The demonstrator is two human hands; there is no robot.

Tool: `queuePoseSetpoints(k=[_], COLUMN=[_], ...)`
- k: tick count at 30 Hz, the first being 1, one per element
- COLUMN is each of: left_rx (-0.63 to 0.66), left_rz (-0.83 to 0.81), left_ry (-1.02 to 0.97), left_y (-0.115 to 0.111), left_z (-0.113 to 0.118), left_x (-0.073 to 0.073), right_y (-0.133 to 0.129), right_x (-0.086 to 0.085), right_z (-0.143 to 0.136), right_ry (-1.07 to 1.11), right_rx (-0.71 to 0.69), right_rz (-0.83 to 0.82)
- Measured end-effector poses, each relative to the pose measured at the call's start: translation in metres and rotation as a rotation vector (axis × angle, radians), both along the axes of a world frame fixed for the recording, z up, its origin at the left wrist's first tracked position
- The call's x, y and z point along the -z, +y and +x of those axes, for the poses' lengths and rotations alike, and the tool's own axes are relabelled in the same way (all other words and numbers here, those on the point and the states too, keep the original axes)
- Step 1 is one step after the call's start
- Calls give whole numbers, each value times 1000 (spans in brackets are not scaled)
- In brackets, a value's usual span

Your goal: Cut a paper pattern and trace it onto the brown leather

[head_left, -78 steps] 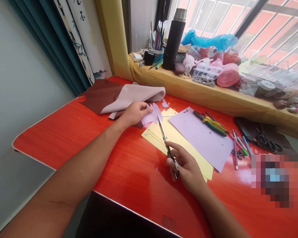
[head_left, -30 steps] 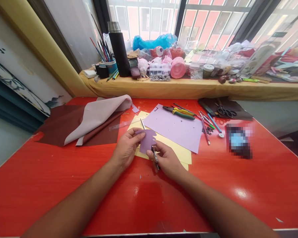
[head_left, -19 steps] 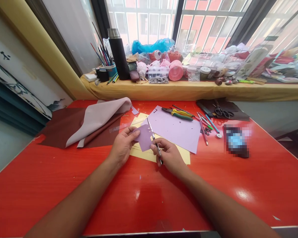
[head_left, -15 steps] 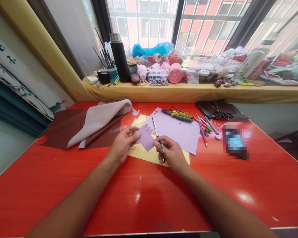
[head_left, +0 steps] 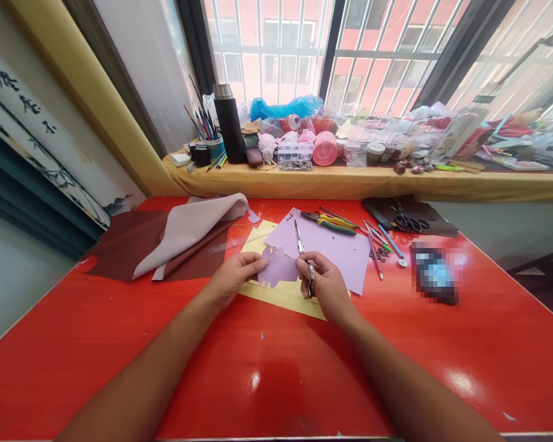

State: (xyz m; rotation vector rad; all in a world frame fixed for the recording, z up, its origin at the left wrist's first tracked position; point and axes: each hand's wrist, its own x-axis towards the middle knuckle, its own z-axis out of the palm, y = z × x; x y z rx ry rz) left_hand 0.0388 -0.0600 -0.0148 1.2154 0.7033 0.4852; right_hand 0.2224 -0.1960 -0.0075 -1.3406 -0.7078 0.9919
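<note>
A small purple paper cutout with notched edges is stretched between my two hands, above the table. My left hand pinches its left edge between thumb and fingers. In my right hand is a pair of scissors, blades pointing up and away, while the fingertips touch the cutout's right edge. Underneath lie a yellow sheet and a larger purple sheet. Pliers with green and yellow handles rest on the purple sheet.
Brown fabric with a pale folded side lies at left. To the right are several pens, black scissors on a dark piece, and a blurred object. A black flask and craft supplies line the windowsill.
The purple cutout has turned, so notches now show at its top and lower left. Both hands have shifted slightly, and the camera view has tilted up a little.
</note>
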Motion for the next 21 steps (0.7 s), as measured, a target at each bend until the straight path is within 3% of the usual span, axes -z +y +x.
queuePoseSetpoints(k=[6,12,16,21], left_rx=[-35,-178,-285,-300], left_rz=[-13,9,25,30], left_ry=[-17,-55,-109,-119], left_y=[3,3,1,0], left_z=[0,2,5,5], left_x=[4,5,3,4], right_y=[0,0,0,-1], right_x=[-2,-2,1,8], right_z=[1,1,-3,-10], right_ry=[18,39,44,19], right_rx=[19,19,-48,-134], right_rz=[-6,-3,-35,-47])
